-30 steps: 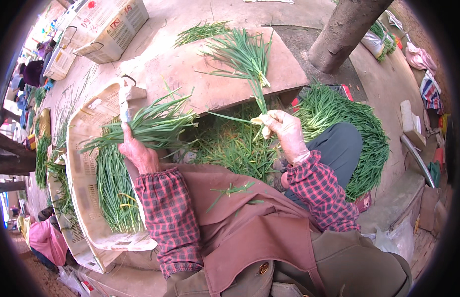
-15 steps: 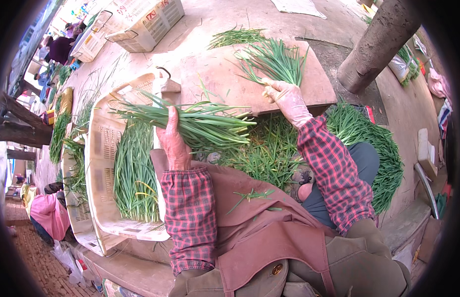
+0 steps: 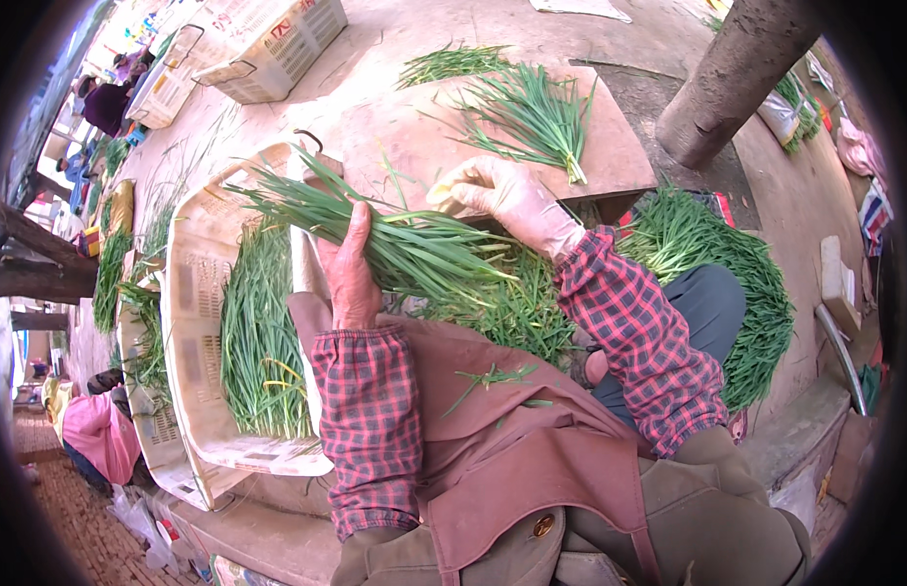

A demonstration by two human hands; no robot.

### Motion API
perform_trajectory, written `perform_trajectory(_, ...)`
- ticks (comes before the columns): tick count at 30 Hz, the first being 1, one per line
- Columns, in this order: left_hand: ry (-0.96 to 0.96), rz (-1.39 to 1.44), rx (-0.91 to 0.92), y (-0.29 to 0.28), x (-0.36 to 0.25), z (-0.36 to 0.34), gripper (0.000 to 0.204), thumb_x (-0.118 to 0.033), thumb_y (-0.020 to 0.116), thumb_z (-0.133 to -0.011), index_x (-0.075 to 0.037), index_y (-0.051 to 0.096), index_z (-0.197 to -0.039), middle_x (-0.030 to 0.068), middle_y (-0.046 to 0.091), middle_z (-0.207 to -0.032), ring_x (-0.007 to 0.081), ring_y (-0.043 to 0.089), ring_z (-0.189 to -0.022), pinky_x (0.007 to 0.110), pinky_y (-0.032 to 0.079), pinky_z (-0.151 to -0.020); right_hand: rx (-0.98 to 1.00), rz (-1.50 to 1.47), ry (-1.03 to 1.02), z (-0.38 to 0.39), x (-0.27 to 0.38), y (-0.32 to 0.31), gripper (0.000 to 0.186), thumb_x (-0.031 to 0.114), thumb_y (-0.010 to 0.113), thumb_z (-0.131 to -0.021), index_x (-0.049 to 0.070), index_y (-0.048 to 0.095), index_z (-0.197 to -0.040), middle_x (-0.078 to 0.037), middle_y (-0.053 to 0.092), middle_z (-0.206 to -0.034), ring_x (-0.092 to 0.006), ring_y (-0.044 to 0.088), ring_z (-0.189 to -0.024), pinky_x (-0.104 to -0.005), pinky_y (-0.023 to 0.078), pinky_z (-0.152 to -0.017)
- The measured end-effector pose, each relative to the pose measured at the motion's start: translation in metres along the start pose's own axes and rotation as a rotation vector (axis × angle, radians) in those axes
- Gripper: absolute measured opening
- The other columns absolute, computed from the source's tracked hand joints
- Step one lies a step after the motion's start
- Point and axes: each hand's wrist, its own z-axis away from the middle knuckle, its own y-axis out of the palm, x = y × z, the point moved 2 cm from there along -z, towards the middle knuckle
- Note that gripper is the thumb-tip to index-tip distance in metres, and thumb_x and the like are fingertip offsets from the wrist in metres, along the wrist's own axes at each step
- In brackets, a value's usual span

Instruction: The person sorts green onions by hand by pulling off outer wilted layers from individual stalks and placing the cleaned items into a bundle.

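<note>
Green heap (image 3: 727, 283): loose chives, piled at right beside the knee, well apart from both hands.
Board (image 3: 414, 146): brown flat surface ahead, bearing a small tied bunch (image 3: 536, 122) fanned out near its far right.
Crate (image 3: 195, 293): pale plastic, at left, tilted, with chives (image 3: 258, 342) laid lengthwise inside.
Apron (image 3: 512, 459): brown, over the lap, a few stray blades on it.
Bundle (image 3: 375, 230): long chives, held crosswise above the crate's right rim and the lap, tips pointing left.
Left hand (image 3: 348, 269): bare, fingers closed round the bundle's middle, thumb up.
Right hand (image 3: 502, 195): pale glove, fingers curled at the bundle's right part, near the board's front edge; exact pinch hard to tell.
</note>
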Motion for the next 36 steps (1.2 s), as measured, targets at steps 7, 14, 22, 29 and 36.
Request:
perform_trajectory(7, -0.024, -0.042, 0.012, -0.004, 0.003, -0.001, 0.021, -0.018, 0.065, -0.097, -0.005, 0.058, -0.112, 0.0067, 0.064, -0.087, 0.0157, 0.065, -0.075, 0.031, 0.056, -0.068, 0.017, 0.190, 0.028, 0.004, -0.008, 0.008, 0.020, 0.015, 0.067, -0.094, 0.001, 0.072, -0.106, -0.003, 0.073, -0.094, -0.0099, 0.065, -0.089, -0.0279, 0.051, -0.083)
perform_trajectory(14, -0.041, 0.042, 0.013, 0.005, -0.002, 0.001, 0.019, -0.021, 0.065, -0.097, -0.006, 0.057, -0.107, 0.0067, 0.063, -0.085, 0.0181, 0.064, -0.074, 0.033, 0.056, -0.067, -0.109, -0.264, 0.126, 0.010, -0.007, 0.003, 0.020, 0.014, 0.057, -0.100, 0.001, 0.071, -0.102, 0.003, 0.064, -0.078, -0.0024, 0.049, -0.059, -0.0190, 0.038, -0.052)
perform_trajectory(22, -0.061, 0.203, 0.009, -0.007, -0.001, -0.009, 0.014, -0.019, 0.065, -0.098, -0.007, 0.060, -0.101, 0.0052, 0.062, -0.085, 0.0165, 0.061, -0.075, 0.031, 0.054, -0.068, -0.150, -0.514, 0.130, 0.036, 0.014, -0.014, 0.037, 0.021, 0.047, -0.103, -0.009, 0.063, -0.119, 0.010, 0.038, -0.065, 0.0010, 0.028, -0.045, -0.0161, 0.022, -0.040)
perform_trajectory(29, -0.159, 0.418, -0.006, -0.027, 0.011, -0.021, 0.016, -0.020, 0.064, -0.098, -0.005, 0.060, -0.101, 0.0037, 0.059, -0.082, 0.0137, 0.058, -0.073, 0.030, 0.051, -0.067, -0.464, 0.582, 0.314, 0.103, -0.070, -0.066, 0.026, 0.020, 0.061, -0.095, -0.001, 0.072, -0.106, -0.002, 0.068, -0.075, -0.0088, 0.058, -0.058, -0.0243, 0.047, -0.057)
perform_trajectory(36, -0.219, 0.481, 0.031, -0.037, 0.014, -0.024, 0.015, -0.023, 0.063, -0.099, -0.008, 0.064, -0.102, 0.0018, 0.061, -0.082, 0.0133, 0.059, -0.078, 0.030, 0.052, -0.076, -0.303, 0.103, 0.001, 0.091, -0.010, -0.019, 0.037, 0.032, 0.066, -0.096, -0.003, 0.068, -0.107, -0.009, 0.072, -0.096, -0.0091, 0.066, -0.084, -0.0240, 0.053, -0.071)
